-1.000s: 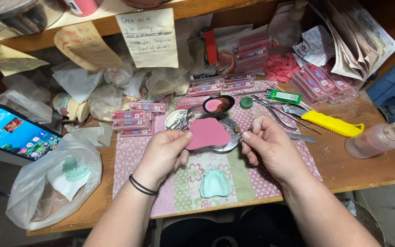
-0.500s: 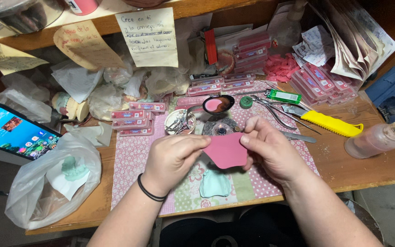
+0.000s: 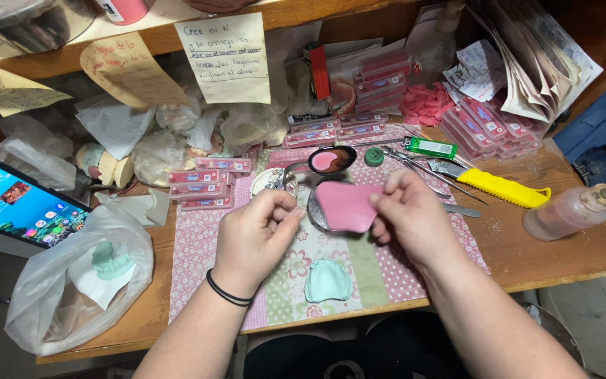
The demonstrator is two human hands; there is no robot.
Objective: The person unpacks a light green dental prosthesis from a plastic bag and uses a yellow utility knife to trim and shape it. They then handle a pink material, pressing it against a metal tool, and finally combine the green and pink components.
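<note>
My right hand (image 3: pixel 413 219) pinches a soft pink sheet (image 3: pixel 345 205) by its right edge and holds it above a small round metal dish (image 3: pixel 315 210). Just to the left of the sheet is my left hand (image 3: pixel 257 235), fingers curled; whether it touches the sheet I cannot tell. A black band circles that wrist. Near the front of the patterned pink and green mat (image 3: pixel 198 260) lies a pale green dental cast (image 3: pixel 327 279), below both hands.
A small black bowl with pink material (image 3: pixel 331 160), a yellow-handled knife (image 3: pixel 503 188), metal tools (image 3: pixel 415 165) and a bottle (image 3: pixel 573 210) lie to the right. Pink flat boxes (image 3: pixel 201 184) and plastic bags (image 3: pixel 78 281) crowd the left; a lit phone (image 3: pixel 15 207) leans there.
The pink sheet dropped toward me half a second ago and is now raised back over the metal dish. My left hand has shifted left, away from the sheet's middle.
</note>
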